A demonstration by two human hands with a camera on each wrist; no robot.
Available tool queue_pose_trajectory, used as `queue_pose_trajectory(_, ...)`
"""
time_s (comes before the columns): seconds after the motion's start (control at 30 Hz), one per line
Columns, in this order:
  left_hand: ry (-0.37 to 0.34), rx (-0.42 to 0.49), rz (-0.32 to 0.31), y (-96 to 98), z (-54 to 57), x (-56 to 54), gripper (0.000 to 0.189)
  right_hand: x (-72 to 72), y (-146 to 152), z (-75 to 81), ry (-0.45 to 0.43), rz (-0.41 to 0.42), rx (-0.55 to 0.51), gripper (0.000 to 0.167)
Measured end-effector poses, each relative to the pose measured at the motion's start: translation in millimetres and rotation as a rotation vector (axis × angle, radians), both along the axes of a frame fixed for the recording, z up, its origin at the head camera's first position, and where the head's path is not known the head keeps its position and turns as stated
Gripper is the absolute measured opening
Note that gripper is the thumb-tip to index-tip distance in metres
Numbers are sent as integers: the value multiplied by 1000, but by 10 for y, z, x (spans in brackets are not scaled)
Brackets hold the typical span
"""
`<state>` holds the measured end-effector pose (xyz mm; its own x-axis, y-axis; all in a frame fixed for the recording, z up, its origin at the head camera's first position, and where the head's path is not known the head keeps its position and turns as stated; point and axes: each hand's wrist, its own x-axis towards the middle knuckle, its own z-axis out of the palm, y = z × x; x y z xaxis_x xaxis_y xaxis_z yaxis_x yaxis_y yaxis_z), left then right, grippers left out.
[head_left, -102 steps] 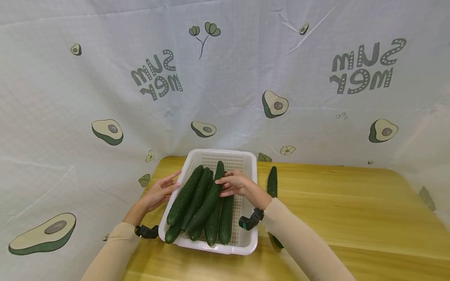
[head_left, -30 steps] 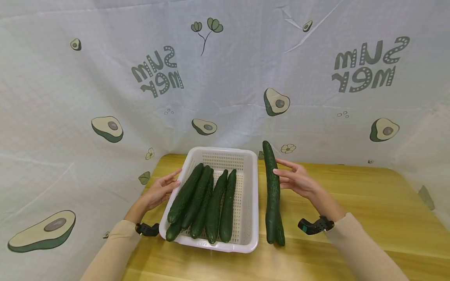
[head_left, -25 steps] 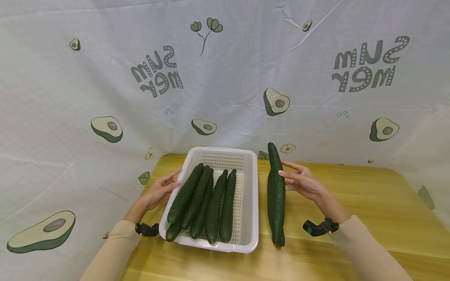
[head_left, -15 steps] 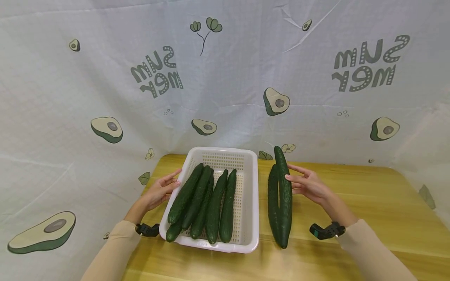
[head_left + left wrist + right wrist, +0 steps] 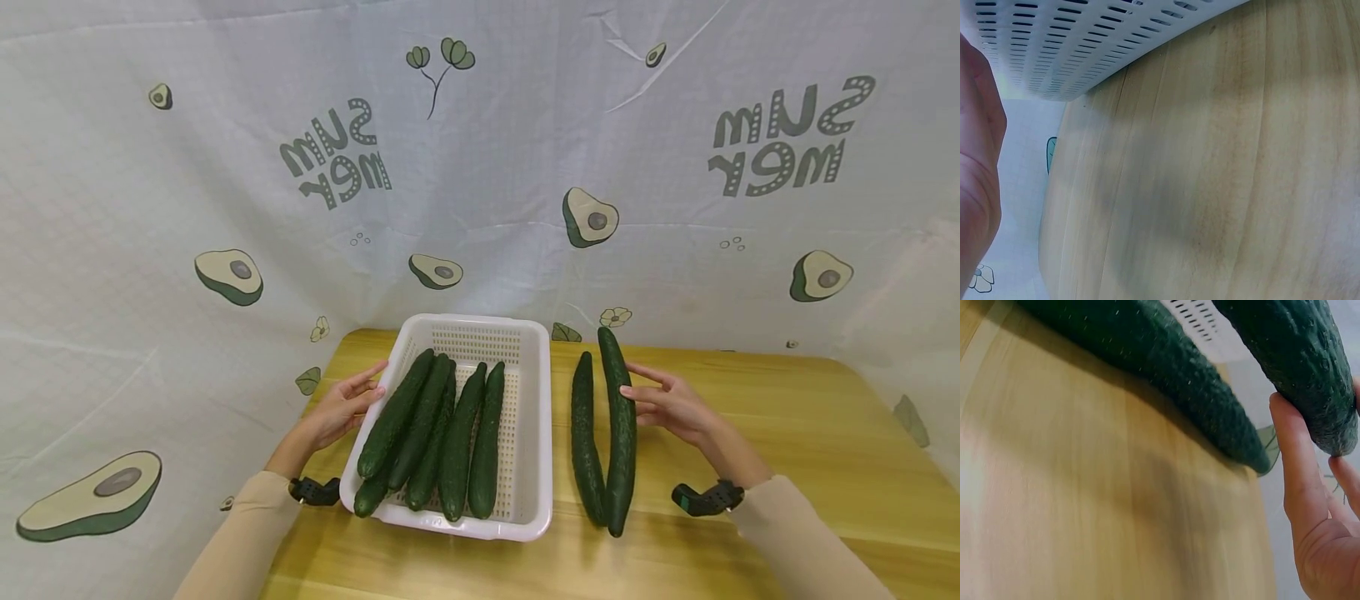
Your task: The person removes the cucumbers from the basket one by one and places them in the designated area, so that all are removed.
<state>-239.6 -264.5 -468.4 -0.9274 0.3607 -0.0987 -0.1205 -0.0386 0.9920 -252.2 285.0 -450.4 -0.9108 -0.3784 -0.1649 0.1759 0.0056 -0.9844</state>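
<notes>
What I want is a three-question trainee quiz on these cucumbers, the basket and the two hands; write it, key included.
1. True or false: the left hand is beside the basket.
2. Multiple choice: what do the right hand and its fingers pinch? A. the basket; B. a cucumber; C. nothing.
3. Short answer: where on the table is the loose cucumber?

Key:
1. True.
2. B.
3. Outside the basket, between it and the pinched cucumber.
</notes>
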Motion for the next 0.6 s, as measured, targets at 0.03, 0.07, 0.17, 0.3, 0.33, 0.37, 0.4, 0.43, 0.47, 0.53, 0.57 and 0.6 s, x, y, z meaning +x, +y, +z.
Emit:
queue_pose_trajectory(0.03,-1,1,1,0,-3,-1,61,-4,14,-19,-1,4,3,74)
queue_pose_trajectory(0.07,-1,1,2,1,-5,-1,61,-8,29,-37,-4,8,5,74)
queue_pose_trajectory(0.17,-3,6,-1,3,-10,0,62,-21,64,-85,-11,17,10,73)
queue_pose_trajectory(0.3,0,11,-1,2,-15,2,62,-34,89,-133,-16,26,17,73)
queue_pose_trajectory(0.33,2,11,0,1,-15,1,62,-38,91,-145,-21,27,23,74)
queue_pose_trajectory(0.37,2,11,2,1,-16,1,62,-42,94,-158,-25,26,28,75)
queue_pose_trajectory(0.4,2,10,3,1,-17,0,61,-49,96,-174,-29,28,30,75)
queue_pose_trajectory(0.43,2,10,4,1,-17,0,61,-55,97,-188,-33,27,33,76)
queue_pose_trajectory(0.47,1,10,5,1,-16,-1,62,-60,98,-202,-40,24,36,76)
queue_pose_trajectory(0.53,-1,9,4,1,-15,-2,62,-72,98,-234,-48,16,57,77)
queue_pose_trajectory(0.57,-2,10,3,1,-13,-3,62,-78,98,-250,-49,12,65,77)
queue_pose_trajectory(0.6,-3,9,3,0,-11,-3,62,-83,95,-264,-55,3,71,77)
